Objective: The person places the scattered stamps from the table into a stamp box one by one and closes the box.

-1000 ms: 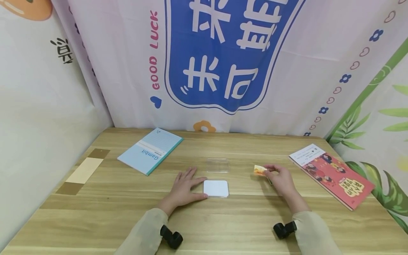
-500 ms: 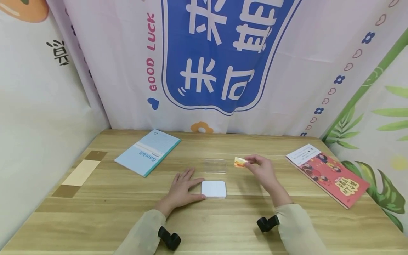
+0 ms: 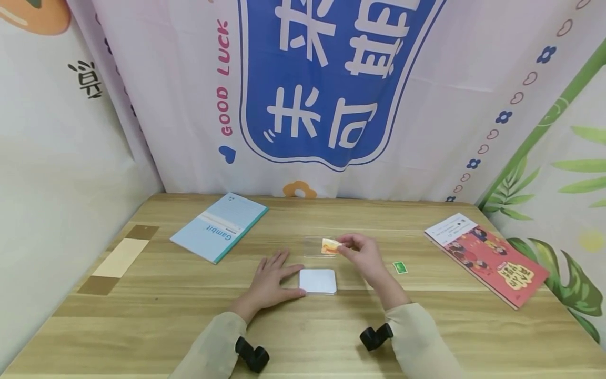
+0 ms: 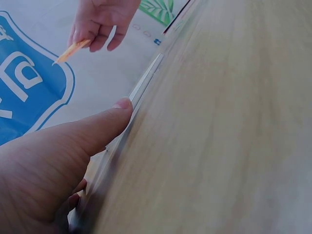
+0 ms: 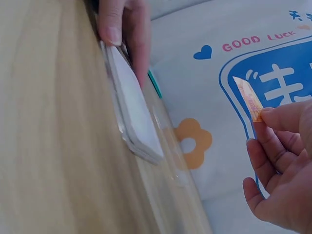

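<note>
notebook [image 3: 220,226] left, stack [image 3: 317,281] between, book [image 3: 487,263] right, on table [image 3: 307,337]

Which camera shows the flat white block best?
The head view: nearly all the white block's top shows from above. The right wrist view shows it slanted, with the left hand at one end. The left wrist view catches just a thin edge.

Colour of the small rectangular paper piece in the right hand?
Small rectangular paper piece: pale yellow with orange print; head view shows it best.

"Gambit" on blue notebook [image 3: 219,227]; "GOOD LUCK", "未来可期" on backdrop [image 3: 322,100]; red book [image 3: 487,260]: lettering seemingly Chinese.
</note>
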Demonstrator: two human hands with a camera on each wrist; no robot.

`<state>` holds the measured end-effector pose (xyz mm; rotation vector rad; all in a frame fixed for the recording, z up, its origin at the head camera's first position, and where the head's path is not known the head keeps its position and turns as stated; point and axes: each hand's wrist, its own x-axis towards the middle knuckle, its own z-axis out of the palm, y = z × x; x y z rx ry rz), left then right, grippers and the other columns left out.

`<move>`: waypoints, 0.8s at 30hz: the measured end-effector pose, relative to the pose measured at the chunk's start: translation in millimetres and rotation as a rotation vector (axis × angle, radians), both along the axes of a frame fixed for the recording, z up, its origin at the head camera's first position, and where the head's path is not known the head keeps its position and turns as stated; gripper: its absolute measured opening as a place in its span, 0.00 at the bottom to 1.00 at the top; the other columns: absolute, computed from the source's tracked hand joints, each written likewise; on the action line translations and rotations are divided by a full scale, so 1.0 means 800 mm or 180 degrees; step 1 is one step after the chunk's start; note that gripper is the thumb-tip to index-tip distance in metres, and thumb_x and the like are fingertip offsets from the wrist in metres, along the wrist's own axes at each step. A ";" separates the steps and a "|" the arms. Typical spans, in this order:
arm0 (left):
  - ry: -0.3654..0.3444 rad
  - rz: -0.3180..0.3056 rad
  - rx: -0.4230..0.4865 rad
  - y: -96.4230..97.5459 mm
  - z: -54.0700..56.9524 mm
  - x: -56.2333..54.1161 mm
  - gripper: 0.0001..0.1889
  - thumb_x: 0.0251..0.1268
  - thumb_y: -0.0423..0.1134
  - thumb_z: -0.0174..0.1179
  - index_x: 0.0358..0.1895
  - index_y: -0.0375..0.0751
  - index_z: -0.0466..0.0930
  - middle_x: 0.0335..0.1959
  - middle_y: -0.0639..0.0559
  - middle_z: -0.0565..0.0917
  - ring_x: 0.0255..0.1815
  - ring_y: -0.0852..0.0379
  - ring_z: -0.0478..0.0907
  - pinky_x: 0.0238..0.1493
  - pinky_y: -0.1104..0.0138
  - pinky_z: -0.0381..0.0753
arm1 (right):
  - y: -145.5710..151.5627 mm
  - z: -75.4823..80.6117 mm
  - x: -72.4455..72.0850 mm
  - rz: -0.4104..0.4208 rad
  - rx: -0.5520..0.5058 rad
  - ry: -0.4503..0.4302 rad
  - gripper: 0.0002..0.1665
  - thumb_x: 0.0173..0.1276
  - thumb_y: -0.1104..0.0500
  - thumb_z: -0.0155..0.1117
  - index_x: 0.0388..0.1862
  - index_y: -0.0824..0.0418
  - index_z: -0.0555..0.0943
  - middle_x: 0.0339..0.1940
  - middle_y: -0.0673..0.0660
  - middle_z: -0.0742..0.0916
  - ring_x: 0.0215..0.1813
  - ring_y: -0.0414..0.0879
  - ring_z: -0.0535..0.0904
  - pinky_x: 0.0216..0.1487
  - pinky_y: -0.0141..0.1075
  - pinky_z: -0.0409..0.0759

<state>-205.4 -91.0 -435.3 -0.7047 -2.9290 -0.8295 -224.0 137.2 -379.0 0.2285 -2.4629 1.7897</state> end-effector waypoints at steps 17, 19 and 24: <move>-0.0024 -0.0026 -0.0047 0.002 0.001 0.002 0.33 0.45 0.66 0.54 0.55 0.54 0.71 0.64 0.40 0.53 0.65 0.44 0.42 0.58 0.46 0.37 | -0.037 -0.022 0.034 0.0379 0.0184 0.0037 0.06 0.52 0.73 0.59 0.31 0.71 0.78 0.23 0.54 0.78 0.28 0.45 0.70 0.29 0.31 0.69; -0.0016 -0.0013 -0.0040 0.001 0.001 0.002 0.33 0.45 0.66 0.54 0.55 0.53 0.71 0.64 0.40 0.53 0.65 0.44 0.42 0.58 0.46 0.37 | -0.037 -0.033 0.030 0.0432 0.0228 0.0012 0.05 0.52 0.72 0.59 0.31 0.70 0.78 0.23 0.53 0.78 0.28 0.44 0.71 0.29 0.31 0.69; -0.0011 0.0006 -0.0031 0.000 0.000 0.001 0.33 0.44 0.66 0.54 0.55 0.53 0.71 0.64 0.40 0.53 0.65 0.44 0.42 0.58 0.47 0.36 | -0.037 -0.057 0.021 0.0521 0.0331 0.0043 0.04 0.53 0.70 0.60 0.29 0.67 0.79 0.23 0.52 0.78 0.27 0.43 0.71 0.29 0.31 0.70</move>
